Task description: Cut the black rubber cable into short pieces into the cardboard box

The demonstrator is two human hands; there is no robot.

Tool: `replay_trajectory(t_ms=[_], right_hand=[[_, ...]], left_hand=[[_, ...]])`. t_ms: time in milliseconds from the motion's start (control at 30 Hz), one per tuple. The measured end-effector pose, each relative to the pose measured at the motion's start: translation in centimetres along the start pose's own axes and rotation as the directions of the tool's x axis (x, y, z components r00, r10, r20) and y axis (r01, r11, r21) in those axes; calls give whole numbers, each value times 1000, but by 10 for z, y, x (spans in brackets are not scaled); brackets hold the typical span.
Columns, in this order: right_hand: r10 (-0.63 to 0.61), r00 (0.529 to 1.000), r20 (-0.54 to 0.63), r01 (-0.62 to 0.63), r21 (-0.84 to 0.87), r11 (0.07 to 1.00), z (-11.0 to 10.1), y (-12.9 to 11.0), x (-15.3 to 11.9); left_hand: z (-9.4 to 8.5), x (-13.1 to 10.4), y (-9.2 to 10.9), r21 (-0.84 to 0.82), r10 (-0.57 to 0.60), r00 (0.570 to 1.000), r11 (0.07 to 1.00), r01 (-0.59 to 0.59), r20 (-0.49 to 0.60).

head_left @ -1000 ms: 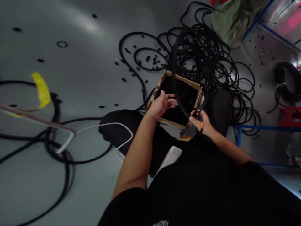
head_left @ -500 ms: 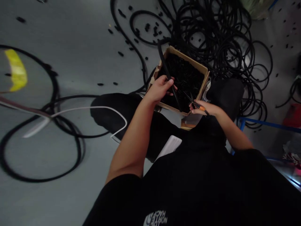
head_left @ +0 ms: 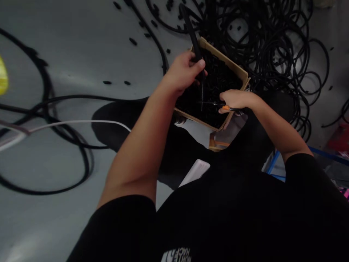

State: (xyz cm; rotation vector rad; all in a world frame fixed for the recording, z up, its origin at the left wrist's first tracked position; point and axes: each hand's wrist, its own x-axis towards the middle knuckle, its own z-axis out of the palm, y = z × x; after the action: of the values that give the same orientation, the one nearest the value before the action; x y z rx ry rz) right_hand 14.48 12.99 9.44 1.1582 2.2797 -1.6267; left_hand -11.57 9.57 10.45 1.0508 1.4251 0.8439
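Plainly, the left hand [head_left: 185,71] grips the black tube [head_left: 191,32], fingers curled round it and thumb along its right side. The tube's long axis runs from beyond the far-left corner of the box [head_left: 224,59] down over the box's left part, slanting slightly right, then nearly straight toward the wearer. Its cut end points at the near edge, over the black pieces [head_left: 218,82] that fill the box. From the grip, one length reaches away and bends over at the top; the other, shorter, sticks out below the fingers.

The right hand [head_left: 235,99] is closed on the scissors [head_left: 226,108], at the box's right edge by the near-right corner. They point left, the blades lying ahead of the fingers and across the tube near its end, roughly square to it. How wide the blades stand is too dark to tell.

Beyond the box's far edge lies a tangle of black tubing [head_left: 259,47], and more loops lie on the floor [head_left: 54,222] to the left. Loose pieces [head_left: 133,41] are scattered left of the box. A white cable [head_left: 81,121] passes above the loops toward the left arm.
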Motion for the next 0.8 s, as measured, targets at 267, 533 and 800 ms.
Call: replay_trajectory(t_ms=[267, 533, 800], right_hand=[[23, 1000, 20, -26, 168, 985, -15, 30, 10], [68, 992, 104, -82, 129, 988, -13, 33, 7], [280, 881, 381, -71, -480, 874, -31, -60, -6]], left_hand=[[-22, -16, 6, 137, -138, 952, 985, 104, 273], [-8, -12, -12, 198, -87, 965, 979, 37, 249], [7, -24, 29, 368, -222, 958, 919, 143, 183]])
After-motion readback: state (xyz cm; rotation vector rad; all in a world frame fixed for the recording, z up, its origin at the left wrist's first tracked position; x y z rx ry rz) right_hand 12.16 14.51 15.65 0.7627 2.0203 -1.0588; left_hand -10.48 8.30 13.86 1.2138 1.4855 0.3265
